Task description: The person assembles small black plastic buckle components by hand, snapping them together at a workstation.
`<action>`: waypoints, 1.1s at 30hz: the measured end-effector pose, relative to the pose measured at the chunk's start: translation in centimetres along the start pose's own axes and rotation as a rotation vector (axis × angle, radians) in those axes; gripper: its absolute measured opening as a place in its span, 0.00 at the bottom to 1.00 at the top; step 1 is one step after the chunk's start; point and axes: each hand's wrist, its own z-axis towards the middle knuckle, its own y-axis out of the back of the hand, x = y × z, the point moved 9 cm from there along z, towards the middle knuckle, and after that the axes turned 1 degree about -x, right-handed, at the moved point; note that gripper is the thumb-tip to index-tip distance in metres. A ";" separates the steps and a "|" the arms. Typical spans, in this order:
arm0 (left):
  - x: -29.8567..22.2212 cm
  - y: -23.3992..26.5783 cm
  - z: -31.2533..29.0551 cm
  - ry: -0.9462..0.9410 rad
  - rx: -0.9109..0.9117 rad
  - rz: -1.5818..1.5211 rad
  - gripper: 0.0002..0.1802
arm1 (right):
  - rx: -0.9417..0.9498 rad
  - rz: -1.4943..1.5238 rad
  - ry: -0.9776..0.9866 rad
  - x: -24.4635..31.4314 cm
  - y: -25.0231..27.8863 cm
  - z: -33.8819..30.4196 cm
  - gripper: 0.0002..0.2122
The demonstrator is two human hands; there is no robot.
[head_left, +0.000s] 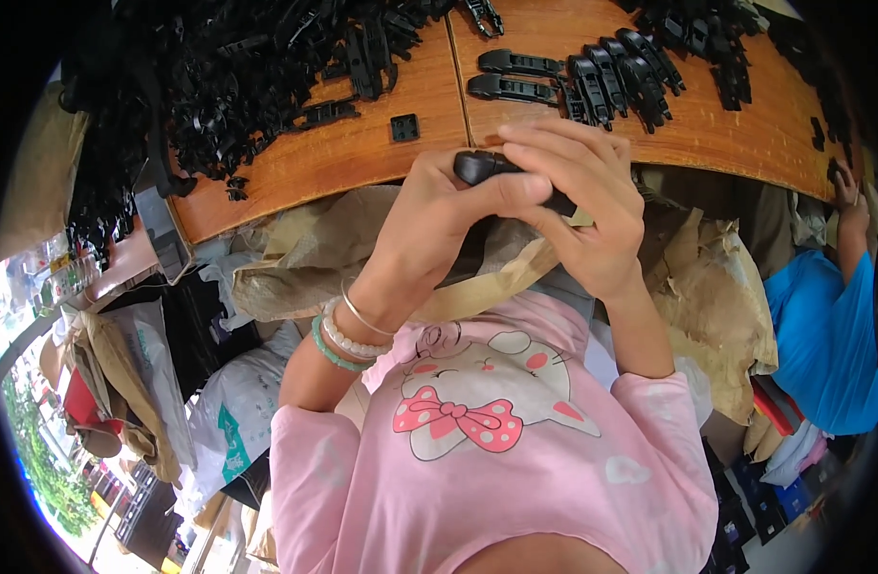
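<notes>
A black curved plastic part (481, 166) is gripped between my two hands, just off the near edge of the wooden table. My left hand (450, 203) is closed round its left end, the thumb lying along the near side. The fingers of my right hand (584, 196) bend over its right end, and they hide much of it. Past my right hand, a group of similar long black plastic parts (606, 77) rests side by side on the table. A small square black piece (405, 127) lies beyond my left hand.
Large heaps of black plastic parts (219, 86) cover the table's (362, 158) far left, with more at the far right (716, 43). Brown paper sacking (707, 297) hangs below the near edge. At the right, another person's arm (852, 215) reaches to the table beside blue cloth.
</notes>
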 end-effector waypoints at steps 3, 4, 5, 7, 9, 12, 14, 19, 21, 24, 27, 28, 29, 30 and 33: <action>-0.3 1.1 -0.3 -0.006 -0.047 0.086 0.11 | -0.051 0.099 -0.109 -0.8 0.3 -0.8 0.17; -1.0 1.5 -0.3 -0.065 -0.072 0.228 0.12 | -0.054 0.104 -0.207 -1.7 0.6 -1.8 0.16; -1.2 2.2 -0.1 -0.069 -0.064 0.228 0.12 | -0.059 0.109 -0.304 -2.6 0.8 -2.7 0.15; -5.6 4.1 -1.2 -0.542 -0.362 0.764 0.09 | 0.097 0.150 -0.381 -2.4 -1.1 -4.4 0.14; -6.9 2.2 -0.3 -0.660 -0.336 0.929 0.09 | 0.252 0.184 -0.454 -2.4 -2.7 -5.2 0.13; -7.3 -0.9 1.1 -0.878 -0.278 1.244 0.12 | 0.198 0.439 -0.633 -4.0 -1.8 -5.6 0.09; -7.2 -2.2 2.1 -0.904 -0.325 1.525 0.15 | -0.040 -0.034 -0.339 -5.3 3.4 -3.6 0.06; -6.0 -1.8 4.2 -0.790 -0.261 1.598 0.16 | -0.459 -0.650 -0.356 -15.7 15.4 -4.2 0.04; -6.8 -2.2 3.2 -0.831 -0.250 1.599 0.15 | -0.317 -0.777 -0.459 -18.8 16.8 -3.9 0.05; -8.0 -2.1 2.3 -0.709 -0.300 1.473 0.12 | -0.165 -0.933 -0.461 -19.4 15.4 -3.7 0.07; -7.4 -0.8 1.6 -0.495 -0.275 1.028 0.10 | -0.265 -0.837 -0.471 -17.7 15.3 -4.3 0.06; -6.8 -0.4 1.5 -0.433 -0.208 0.714 0.10 | -0.353 -0.737 -0.466 -16.2 15.3 -4.2 0.05; -6.2 -1.0 1.5 -0.420 -0.073 0.442 0.11 | -0.422 -0.444 -0.620 -16.0 14.9 -4.9 0.07; -6.1 -1.0 1.4 -0.411 -0.082 0.447 0.11 | -0.415 -0.433 -0.627 -13.9 14.3 -4.1 0.07; -3.5 -1.7 2.3 -0.152 0.062 0.315 0.15 | -0.575 0.196 -0.712 -11.0 11.7 -3.8 0.14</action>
